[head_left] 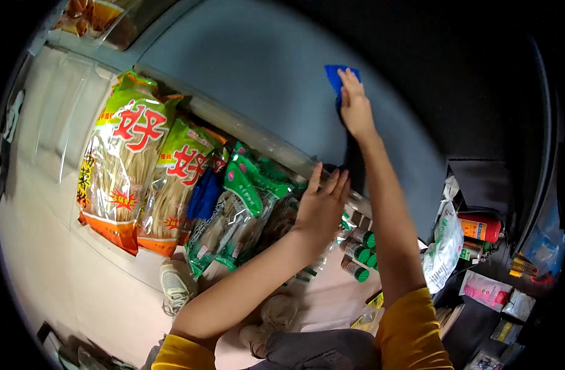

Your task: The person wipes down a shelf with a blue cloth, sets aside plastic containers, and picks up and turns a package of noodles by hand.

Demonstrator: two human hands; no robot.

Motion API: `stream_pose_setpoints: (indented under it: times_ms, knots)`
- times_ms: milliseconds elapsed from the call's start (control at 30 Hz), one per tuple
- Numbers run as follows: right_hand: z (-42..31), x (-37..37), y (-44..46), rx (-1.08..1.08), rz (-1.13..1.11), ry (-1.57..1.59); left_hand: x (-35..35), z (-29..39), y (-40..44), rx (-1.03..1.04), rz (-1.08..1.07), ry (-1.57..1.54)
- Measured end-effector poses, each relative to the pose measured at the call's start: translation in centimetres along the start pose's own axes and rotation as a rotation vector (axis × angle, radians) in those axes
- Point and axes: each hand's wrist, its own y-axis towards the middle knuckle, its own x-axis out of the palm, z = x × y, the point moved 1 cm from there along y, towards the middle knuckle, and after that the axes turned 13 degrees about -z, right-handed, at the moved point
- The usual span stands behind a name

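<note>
My right hand (356,111) presses a blue cloth (333,75) against the grey flat surface (251,68), with the cloth showing beyond the fingertips. Lower and to the left, my left hand (322,206) rests with fingers spread at the surface's front edge, above the packets there, and holds nothing. Beside it are green-and-clear packets (245,191). Further left stand two large noodle bags (131,154) with red lettering. A darker blue cloth (205,196) lies between the noodle bags and the green packets.
Green-lidded jars (356,251) stand below the edge. At the right are a white plastic bag (443,243), a red canister (483,228) and a pink packet (486,290). More packets sit at the top left (94,21). My shoes and legs are below.
</note>
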Motion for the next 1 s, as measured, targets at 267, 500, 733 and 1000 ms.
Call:
stream_pose_setpoints:
  times_ms: [267, 500, 733, 1000]
  knots:
    - [4.3, -1.0, 0.1, 0.212, 0.018, 0.025, -0.5, 0.0, -0.3, -0.009, -0.087, 0.103]
    - [12.3, -4.2, -7.3, 0.482, 0.082, 0.018, -0.2, 0.2, -0.1, -0.025, -0.059, 0.083]
    - [16.8, -5.6, -11.2, 0.569, 0.098, -0.072, 0.0, 0.2, 0.0, -0.030, -0.006, 0.040]
    - [7.2, -5.5, -2.5, 0.479, 0.389, 0.081, -0.1, 0.5, 0.0, -0.055, 0.004, 0.003]
